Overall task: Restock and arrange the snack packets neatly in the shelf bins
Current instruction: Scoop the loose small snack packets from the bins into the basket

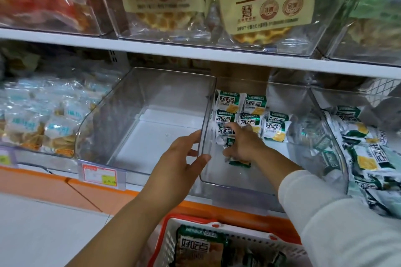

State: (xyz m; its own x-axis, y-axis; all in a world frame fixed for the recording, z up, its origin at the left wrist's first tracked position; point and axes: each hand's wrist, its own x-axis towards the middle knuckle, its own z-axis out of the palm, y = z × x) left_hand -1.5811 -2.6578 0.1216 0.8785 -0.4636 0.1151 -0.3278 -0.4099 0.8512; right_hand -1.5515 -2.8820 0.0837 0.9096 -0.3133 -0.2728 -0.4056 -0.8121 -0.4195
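With left hand point(182, 158), grips the left wall of the middle bin point(236, 187), thumb hooked over its rim; with right hand point(243, 143), curls fingers round one green packet point(230, 142) low in that bin (five more packets point(252, 105) flat behind).

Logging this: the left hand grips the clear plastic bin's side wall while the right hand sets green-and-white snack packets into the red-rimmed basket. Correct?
Not the basket: the head view shows the right hand holding green-and-white snack packets inside the clear plastic bin; the left hand grips its side wall.
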